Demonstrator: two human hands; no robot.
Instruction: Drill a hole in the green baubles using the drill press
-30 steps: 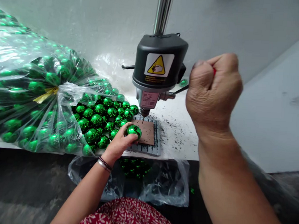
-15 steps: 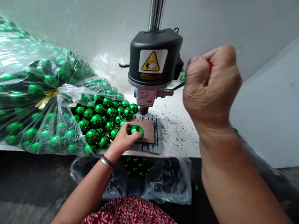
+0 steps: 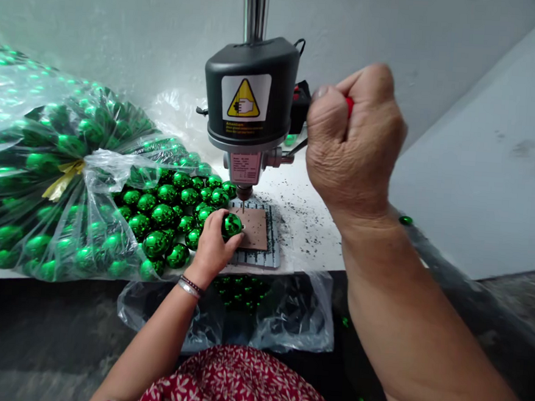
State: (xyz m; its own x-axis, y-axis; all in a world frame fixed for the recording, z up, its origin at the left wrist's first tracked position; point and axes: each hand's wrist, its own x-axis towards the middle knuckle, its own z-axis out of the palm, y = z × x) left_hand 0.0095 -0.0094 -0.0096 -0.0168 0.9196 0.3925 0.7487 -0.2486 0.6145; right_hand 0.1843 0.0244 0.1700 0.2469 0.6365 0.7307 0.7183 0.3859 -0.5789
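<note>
My left hand (image 3: 216,246) holds a shiny green bauble (image 3: 232,224) between thumb and fingers, just in front of the thin drill bit. The bauble is over a brown board (image 3: 255,230) on the slotted grey base (image 3: 272,250) of a black drill press (image 3: 250,95). A small pale spot shows on the bauble's right side. Raised at the right of the machine, my right hand (image 3: 356,139) is wrapped round the red-knobbed feed lever (image 3: 301,145). The chuck (image 3: 245,192) and bit hang above the board.
Loose green baubles (image 3: 163,214) lie left of the base, beside a large tied plastic bag (image 3: 65,211) full of them. Dark shavings (image 3: 307,221) litter the white table (image 3: 323,253). Below its front edge hangs an open plastic bag (image 3: 295,324) with more baubles.
The whole view has shifted, so the machine appears farther left. The bauble in my left hand has turned, its pale spot now facing right. My right hand stays on the lever.
</note>
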